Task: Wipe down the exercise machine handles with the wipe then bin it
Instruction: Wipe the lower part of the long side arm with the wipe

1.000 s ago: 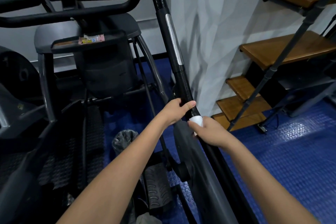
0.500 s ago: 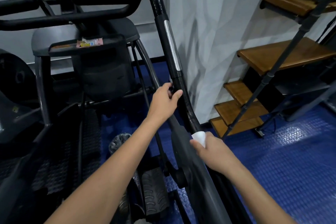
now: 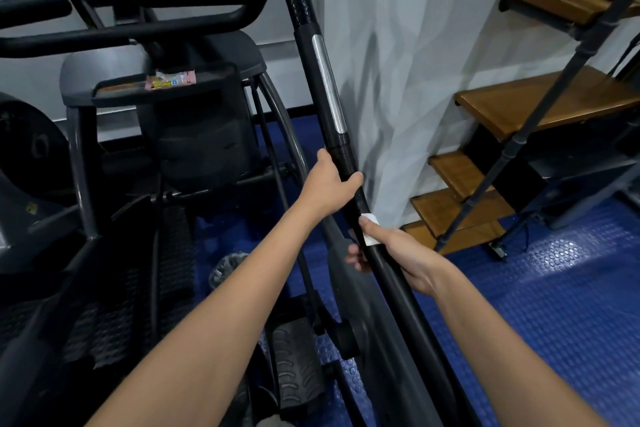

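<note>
Fingers of my left hand [image 3: 329, 189] grip the black handle [image 3: 346, 163]; right hand [image 3: 398, 253] wraps the white wipe [image 3: 369, 229] around it below.

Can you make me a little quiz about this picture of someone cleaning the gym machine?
1. Which hand holds the wipe?
2. True or false: the left hand grips the handle bar above the right hand.
3. What lies on the machine's tray? A) keys B) a colourful wrapper C) a phone

Key: 1. The right hand, wrapped round the bar. 2. True. 3. B
</note>
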{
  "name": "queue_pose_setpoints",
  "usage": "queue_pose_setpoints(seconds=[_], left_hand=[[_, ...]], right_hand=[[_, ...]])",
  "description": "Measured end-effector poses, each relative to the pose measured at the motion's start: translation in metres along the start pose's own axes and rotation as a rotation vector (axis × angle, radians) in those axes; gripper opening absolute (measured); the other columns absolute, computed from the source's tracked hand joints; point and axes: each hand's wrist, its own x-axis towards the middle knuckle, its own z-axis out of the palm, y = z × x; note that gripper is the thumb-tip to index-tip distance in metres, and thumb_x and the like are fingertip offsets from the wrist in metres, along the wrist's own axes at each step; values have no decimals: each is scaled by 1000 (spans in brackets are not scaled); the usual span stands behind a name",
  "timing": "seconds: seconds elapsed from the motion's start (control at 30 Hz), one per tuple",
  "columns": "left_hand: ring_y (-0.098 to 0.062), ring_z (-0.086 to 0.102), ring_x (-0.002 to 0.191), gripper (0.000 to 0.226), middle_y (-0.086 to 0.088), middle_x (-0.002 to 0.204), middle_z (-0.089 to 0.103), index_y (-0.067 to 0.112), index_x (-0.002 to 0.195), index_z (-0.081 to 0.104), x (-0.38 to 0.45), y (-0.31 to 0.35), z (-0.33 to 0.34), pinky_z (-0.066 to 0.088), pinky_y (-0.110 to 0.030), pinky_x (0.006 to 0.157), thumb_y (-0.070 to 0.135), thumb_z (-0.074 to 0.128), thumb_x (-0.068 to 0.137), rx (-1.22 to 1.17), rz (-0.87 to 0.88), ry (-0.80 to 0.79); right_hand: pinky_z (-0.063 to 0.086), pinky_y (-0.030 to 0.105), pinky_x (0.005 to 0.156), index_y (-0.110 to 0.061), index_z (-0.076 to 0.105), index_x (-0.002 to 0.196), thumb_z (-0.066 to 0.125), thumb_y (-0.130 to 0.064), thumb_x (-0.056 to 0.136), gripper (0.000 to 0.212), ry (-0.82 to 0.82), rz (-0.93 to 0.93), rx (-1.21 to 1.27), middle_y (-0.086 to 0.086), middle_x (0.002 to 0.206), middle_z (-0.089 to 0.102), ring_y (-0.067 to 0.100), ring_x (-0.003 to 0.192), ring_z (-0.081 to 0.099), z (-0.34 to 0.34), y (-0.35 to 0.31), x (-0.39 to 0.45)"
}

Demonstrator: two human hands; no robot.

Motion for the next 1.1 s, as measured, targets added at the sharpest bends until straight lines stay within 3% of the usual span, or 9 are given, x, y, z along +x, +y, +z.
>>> queue_pose_setpoints(seconds=[0.1, 0.23, 0.37, 0.53, 0.7, 0.8, 0.87, 0.97, 1.1], left_hand=[[-20, 61, 111, 73, -3, 123, 61, 7, 144, 35, 14, 3, -2, 53, -34, 93, 38, 74, 91, -58, -79, -21], [-22, 64, 110, 59, 0, 120, 65, 16, 129, 50, 26, 4, 0, 53, -39, 100, 34, 79, 82, -149, -159, -26], [-20, 64, 106, 54, 1, 114, 64, 15, 130, 49, 26, 2, 5, 53, -33, 92, 28, 76, 86, -180, -142, -6], [-21, 62, 110, 64, -1, 118, 63, 13, 140, 43, 27, 0, 4, 51, -32, 90, 28, 76, 87, -159, -132, -18], [-20, 62, 109, 75, -3, 123, 63, 11, 146, 39, 27, 0, 2, 48, -29, 86, 35, 78, 87, -124, -138, -43], [-20, 62, 109, 69, -2, 121, 64, 12, 141, 42, 27, 2, -2, 47, -30, 85, 38, 77, 88, -101, -139, -53], [-21, 62, 111, 70, -2, 124, 63, 12, 142, 42, 26, 2, -4, 47, -30, 88, 40, 77, 88, -96, -139, -60], [-20, 61, 114, 73, -1, 128, 63, 13, 147, 39, 25, 3, -3, 47, -29, 91, 38, 76, 90, -111, -129, -70], [-20, 60, 116, 73, -1, 130, 62, 13, 149, 38, 24, 3, -3, 46, -29, 92, 38, 75, 91, -125, -126, -76]], right_hand=[[58, 41, 94, -3, 65, 117, 62, -44, 97, 46, -27, 20, -24, 15, 98, 75, 31, 100, 73, -3, 9, -12], [54, 41, 93, -8, 60, 118, 59, -52, 97, 49, 4, 8, -412, 5, 93, 78, 23, 94, 74, -11, 22, -38], [44, 34, 69, -12, 48, 116, 51, -53, 99, 44, 304, 2, -924, 0, 103, 65, 18, 87, 60, 12, 27, -43], [40, 32, 65, -9, 41, 117, 45, -46, 104, 40, 542, -66, -1213, 9, 109, 65, 27, 96, 65, 42, 15, -23], [42, 35, 66, -8, 43, 110, 50, -51, 100, 44, 492, -199, -948, 10, 102, 63, 30, 91, 64, 35, -6, 23], [56, 40, 77, -5, 50, 118, 53, -62, 95, 62, 283, -237, -662, 5, 90, 74, 20, 83, 71, 19, -15, 35], [58, 41, 90, -5, 56, 116, 54, -60, 95, 59, 118, -200, -381, 5, 85, 76, 17, 80, 74, 10, -13, 33], [56, 44, 97, -2, 64, 108, 58, -54, 96, 54, -16, -69, 10, 13, 92, 74, 29, 96, 73, 2, -1, 21], [56, 40, 94, -1, 66, 112, 63, -47, 95, 49, -96, 1, 170, 12, 92, 69, 34, 106, 71, -5, 16, 0]])
